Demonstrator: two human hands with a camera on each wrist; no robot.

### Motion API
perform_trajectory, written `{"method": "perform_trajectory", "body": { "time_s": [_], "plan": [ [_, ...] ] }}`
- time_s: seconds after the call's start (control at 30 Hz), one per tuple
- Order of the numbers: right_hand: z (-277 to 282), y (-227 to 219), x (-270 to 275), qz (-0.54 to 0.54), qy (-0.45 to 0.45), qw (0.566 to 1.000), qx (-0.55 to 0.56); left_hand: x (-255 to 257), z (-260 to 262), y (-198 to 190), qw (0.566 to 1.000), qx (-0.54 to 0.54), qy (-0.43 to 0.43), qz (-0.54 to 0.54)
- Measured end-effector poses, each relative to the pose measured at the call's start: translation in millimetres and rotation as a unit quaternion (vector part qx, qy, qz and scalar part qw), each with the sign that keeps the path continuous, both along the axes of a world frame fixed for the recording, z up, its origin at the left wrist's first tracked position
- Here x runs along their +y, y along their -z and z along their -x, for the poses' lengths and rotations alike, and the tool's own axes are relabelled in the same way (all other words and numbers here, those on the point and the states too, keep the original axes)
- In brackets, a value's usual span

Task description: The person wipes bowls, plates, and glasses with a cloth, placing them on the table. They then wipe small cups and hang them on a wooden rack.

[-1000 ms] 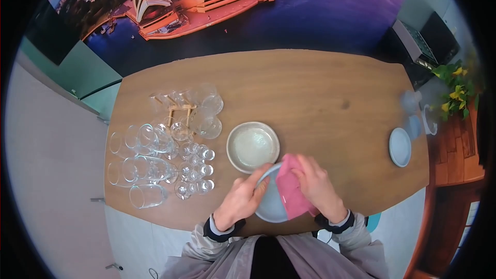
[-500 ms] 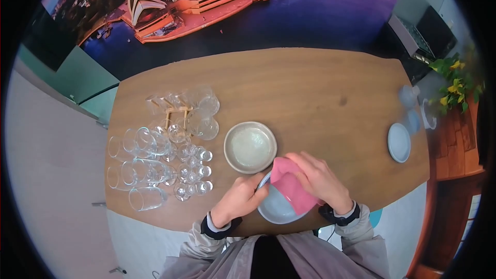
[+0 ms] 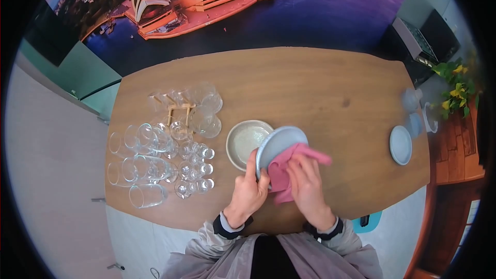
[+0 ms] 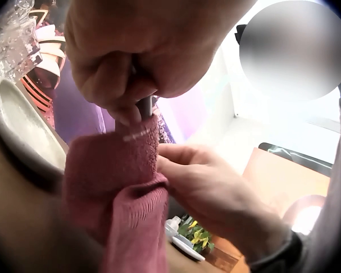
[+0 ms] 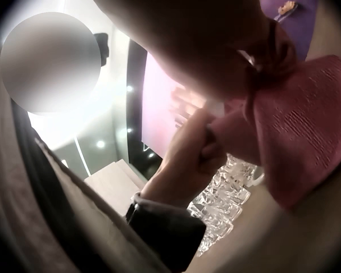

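A light blue plate [image 3: 289, 135] with a raised rim is tilted up in front of the person. My left hand [image 3: 247, 195] grips its left edge, thumb and fingers at the rim. My right hand [image 3: 309, 188] holds a pink cloth [image 3: 279, 175] against the plate's lower right part. In the left wrist view the cloth [image 4: 111, 176] hangs in folds and hides most of the plate. Behind the plate, a round cream dish [image 3: 240, 147] sits on the table, partly overlapped by it in the head view.
Several clear drinking glasses [image 3: 147, 168] stand or lie on the left of the wooden table [image 3: 310, 82], some around a small wooden rack [image 3: 178, 107]. At the right edge are another light blue plate [image 3: 401, 145] and small containers [image 3: 412, 101]. Yellow flowers [image 3: 457, 92] stand beyond that edge.
The plate has come up and away from the body, tilting more and now overlapping the cream dish. Both hands moved with it; the cloth is bunched, with one end sticking out to the right.
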State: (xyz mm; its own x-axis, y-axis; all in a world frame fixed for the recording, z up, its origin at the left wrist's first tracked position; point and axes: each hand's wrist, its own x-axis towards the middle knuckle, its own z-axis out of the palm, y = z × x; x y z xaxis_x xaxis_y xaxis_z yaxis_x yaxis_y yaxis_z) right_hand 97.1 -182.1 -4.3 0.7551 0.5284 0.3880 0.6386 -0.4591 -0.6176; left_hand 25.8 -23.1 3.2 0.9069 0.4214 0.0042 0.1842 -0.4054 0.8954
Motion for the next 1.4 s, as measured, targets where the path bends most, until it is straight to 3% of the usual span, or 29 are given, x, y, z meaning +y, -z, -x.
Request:
{"method": "perform_trajectory", "body": {
  "time_s": [0.07, 0.13, 0.2, 0.27, 0.33, 0.4, 0.47, 0.5, 0.53, 0.6, 0.63, 0.67, 0.7, 0.77, 0.8, 0.93, 1.0, 1.03, 1.1, 1.13, 1.2, 1.27, 1.3, 1.37, 1.4],
  "plan": [
    [-25.2, -2.7, 10.1, -0.088, 0.036, 0.995, -0.031, -2.1, 1.3, 2.0, 1.000, 0.005, 0.024, -0.015],
    [-21.2, -14.0, 20.7, -0.095, 0.027, 0.995, -0.011, -3.4, 0.8, 10.4, 0.998, -0.028, 0.048, 0.005],
    [-5.3, -14.9, 27.6, -0.090, -0.094, 0.991, -0.005, 8.3, 0.4, 13.0, 0.997, -0.048, 0.054, 0.004],
    [9.1, -16.9, 20.9, -0.092, -0.099, 0.991, -0.002, 15.5, -0.3, 10.1, 0.996, -0.067, 0.058, 0.003],
    [14.2, -22.1, -0.8, 0.029, -0.116, 0.993, 0.015, 16.6, 2.8, -0.2, 0.999, -0.031, 0.004, 0.010],
    [9.3, -16.2, -19.6, 0.050, -0.087, 0.995, -0.006, 18.7, 4.7, -4.4, 1.000, -0.009, 0.003, -0.016],
    [-2.9, -5.6, -38.3, -0.036, 0.047, 0.998, -0.018, 20.4, 0.2, -4.7, 0.990, -0.036, -0.020, 0.138],
    [-2.7, -7.4, -47.3, -0.095, 0.051, 0.991, 0.076, 21.0, -4.5, 2.1, 0.970, -0.060, -0.030, 0.235],
    [-2.4, -13.6, -43.4, -0.095, 0.049, 0.992, 0.074, 19.8, -4.7, -2.2, 0.969, -0.063, -0.032, 0.235],
    [-2.0, -25.4, -30.8, -0.159, 0.053, 0.984, -0.063, 16.2, -4.3, -16.3, 0.905, 0.079, -0.014, 0.418],
    [-5.0, -25.3, -31.7, -0.133, 0.041, 0.988, -0.065, 14.4, -4.2, -19.1, 0.905, 0.079, -0.011, 0.417],
    [-9.4, -24.8, -30.7, -0.134, 0.044, 0.988, -0.066, 11.6, -3.7, -20.6, 0.879, 0.114, 0.012, 0.463],
    [-14.6, -23.4, -29.2, -0.236, 0.026, 0.970, 0.045, 9.3, -2.9, -21.0, 0.848, 0.149, 0.035, 0.507],
    [-21.5, -11.7, -26.2, -0.395, 0.004, 0.884, 0.248, 10.6, -0.6, -15.7, 0.827, 0.159, 0.059, 0.536],
    [-21.7, -6.6, -25.1, -0.397, 0.006, 0.884, 0.246, 11.4, -0.9, -14.5, 0.804, 0.168, 0.082, 0.564],
    [-11.5, 12.9, -21.8, -0.462, -0.040, 0.782, 0.417, 0.1, -5.1, -27.9, 0.807, 0.174, 0.152, 0.544],
    [-3.4, 20.8, -18.2, -0.485, -0.067, 0.717, 0.496, -7.5, -4.2, -25.0, 0.861, 0.133, 0.137, 0.471],
    [1.5, 24.5, -16.5, -0.494, -0.080, 0.681, 0.534, -11.4, -4.4, -19.9, 0.862, 0.132, 0.138, 0.470],
    [14.2, 30.5, -14.3, -0.508, -0.102, 0.603, 0.607, -16.1, -5.2, -3.9, 0.958, -0.017, 0.106, 0.265],
    [18.6, 32.0, -12.6, -0.512, -0.113, 0.561, 0.640, -13.7, -8.7, 1.7, 0.958, -0.018, 0.107, 0.265],
    [22.8, 33.8, -5.9, -0.508, -0.160, 0.577, 0.619, -7.8, -14.2, 9.1, 0.982, -0.174, 0.067, 0.023],
    [20.5, 39.0, 4.2, -0.502, -0.071, 0.546, 0.667, -5.1, -11.7, -4.7, 0.988, -0.154, 0.029, 0.005],
    [19.8, 36.3, 1.2, -0.500, -0.073, 0.546, 0.668, -3.6, -10.6, -9.3, 0.991, -0.133, -0.013, -0.015],
    [17.4, 15.5, -9.0, -0.629, -0.178, 0.346, 0.673, -0.8, -7.0, 1.8, 0.992, -0.124, -0.033, -0.019],
    [16.8, 14.6, -10.6, -0.627, -0.177, 0.345, 0.676, -0.5, -3.8, 6.4, 0.992, -0.113, -0.047, -0.022]
  ]
}}
